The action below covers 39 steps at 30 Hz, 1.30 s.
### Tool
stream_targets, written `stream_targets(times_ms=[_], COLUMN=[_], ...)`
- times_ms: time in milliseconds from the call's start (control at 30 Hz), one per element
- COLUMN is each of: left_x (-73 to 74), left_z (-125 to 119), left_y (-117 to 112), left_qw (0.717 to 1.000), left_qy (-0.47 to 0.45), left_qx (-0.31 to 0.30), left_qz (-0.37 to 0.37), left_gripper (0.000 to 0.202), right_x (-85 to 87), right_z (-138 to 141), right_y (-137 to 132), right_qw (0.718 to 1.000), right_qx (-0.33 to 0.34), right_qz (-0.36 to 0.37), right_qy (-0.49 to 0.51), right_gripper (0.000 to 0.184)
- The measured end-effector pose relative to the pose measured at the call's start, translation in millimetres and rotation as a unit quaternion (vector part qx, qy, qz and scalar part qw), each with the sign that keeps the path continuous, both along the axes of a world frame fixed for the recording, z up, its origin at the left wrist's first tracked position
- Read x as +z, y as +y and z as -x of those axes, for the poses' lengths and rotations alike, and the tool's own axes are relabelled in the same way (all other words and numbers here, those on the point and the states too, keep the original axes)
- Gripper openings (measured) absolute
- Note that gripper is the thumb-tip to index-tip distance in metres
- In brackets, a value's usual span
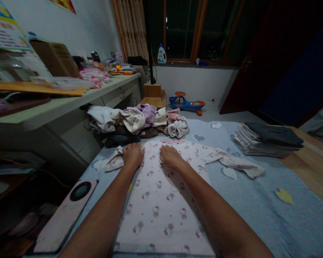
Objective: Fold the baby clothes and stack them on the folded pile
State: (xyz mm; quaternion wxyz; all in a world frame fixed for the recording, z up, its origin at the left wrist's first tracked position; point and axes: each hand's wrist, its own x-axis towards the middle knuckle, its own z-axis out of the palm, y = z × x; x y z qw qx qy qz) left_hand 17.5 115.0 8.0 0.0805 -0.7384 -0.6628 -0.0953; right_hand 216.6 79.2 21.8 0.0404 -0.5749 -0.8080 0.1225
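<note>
A white baby shirt with a pink cartoon-cat print lies flat and face up on a pale blue blanket. My left hand rests palm-down on the shirt's upper left, beside the collar and next to the bunched left sleeve. My right hand presses flat just right of the collar. Neither hand grips the cloth. The right sleeve stretches out across the blanket.
A crumpled pile of clothes sits just beyond the shirt, and a stack of folded clothes lies at the right. A pink phone rests at the near left edge, beside a cluttered desk.
</note>
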Motion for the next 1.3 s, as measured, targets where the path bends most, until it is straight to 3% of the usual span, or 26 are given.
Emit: stream_targets(times_ms=[100, 267, 500, 900, 1300], left_x=[-7.3, -8.3, -4.5, -6.0, -5.3], left_z=[-1, 3, 5, 7, 9], left_y=[0, 3, 12, 17, 14], left_qw=[0.999, 0.998, 0.998, 1.000, 0.999], left_qy=[-0.005, -0.016, -0.047, -0.016, 0.012], left_qx=[0.032, 0.058, 0.028, 0.021, 0.025], left_qz=[0.009, 0.003, -0.008, 0.017, -0.043], left_gripper=[0.044, 0.049, 0.030, 0.027, 0.027], right_x=[-12.7, -25.6, -25.0, -22.9, -22.8], right_z=[20, 21, 20, 18, 18], right_y=[-2, -6, -8, -7, -6], right_qw=[0.999, 0.997, 0.998, 0.998, 0.999], right_qx=[0.001, 0.002, 0.007, 0.020, 0.017], right_qz=[-0.014, -0.054, -0.049, -0.032, -0.033], right_qy=[0.039, 0.049, 0.048, 0.043, 0.038], right_gripper=[0.058, 0.051, 0.053, 0.054, 0.056])
